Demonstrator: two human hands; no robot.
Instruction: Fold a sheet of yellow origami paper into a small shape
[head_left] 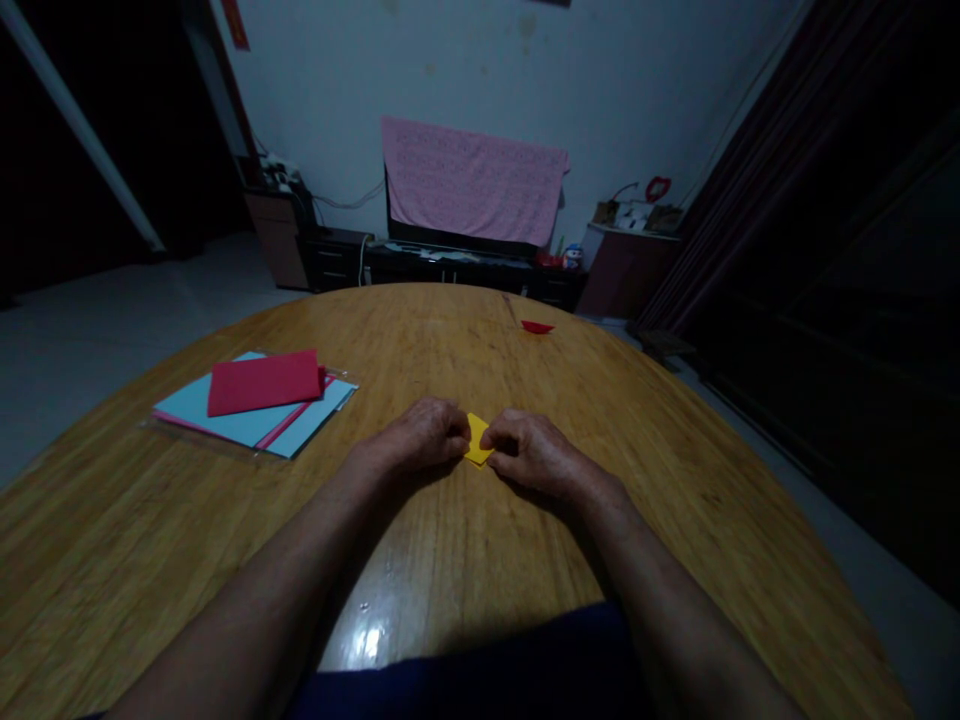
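Note:
A small folded piece of yellow paper (478,440) is between my two hands, low over the wooden table. My left hand (427,432) has its fingers closed on the paper's left edge. On the right edge, my right hand (534,450) pinches it between thumb and curled fingers. Parts of the paper's sides are hidden behind the fingertips. Farther off, toward the back right of the table, lies a small red folded paper shape (537,327), apart from both hands.
On the left of the round table (450,350) a red paper (264,384) rests on light blue sheets (187,402) in clear plastic. Beyond the far edge stand a low dark cabinet (337,262) and a screen draped with a pink cloth (472,182).

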